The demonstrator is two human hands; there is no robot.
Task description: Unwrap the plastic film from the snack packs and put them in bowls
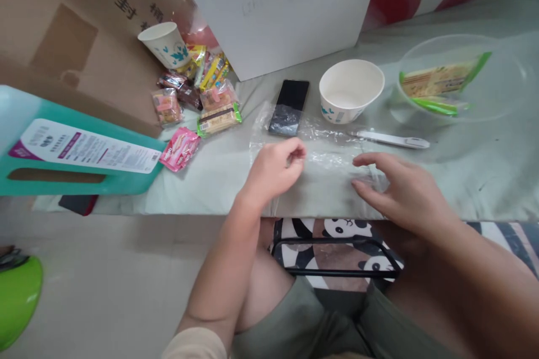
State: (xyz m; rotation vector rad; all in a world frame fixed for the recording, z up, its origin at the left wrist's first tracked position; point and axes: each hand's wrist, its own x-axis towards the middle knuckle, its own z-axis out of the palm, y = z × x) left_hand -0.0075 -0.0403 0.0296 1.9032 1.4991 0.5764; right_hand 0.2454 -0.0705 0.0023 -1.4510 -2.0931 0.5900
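A crinkled clear plastic bag lies flat on the cloth-covered table in front of me. Over its left part is my left hand, fingers curled in towards the thumb; whether a bit of plastic is pinched there is hidden. My right hand is at the bag's right end, thumb and forefinger apart, with nothing visible between them. Just beyond the bag are a black phone, partly under the plastic, a white paper bowl and a white utility knife.
A clear plastic bowl holding green-ended wrapped snacks stands at right. Several packaged snacks and a tilted paper cup are at left, beside a teal jug. Cartons, including a white box, line the back.
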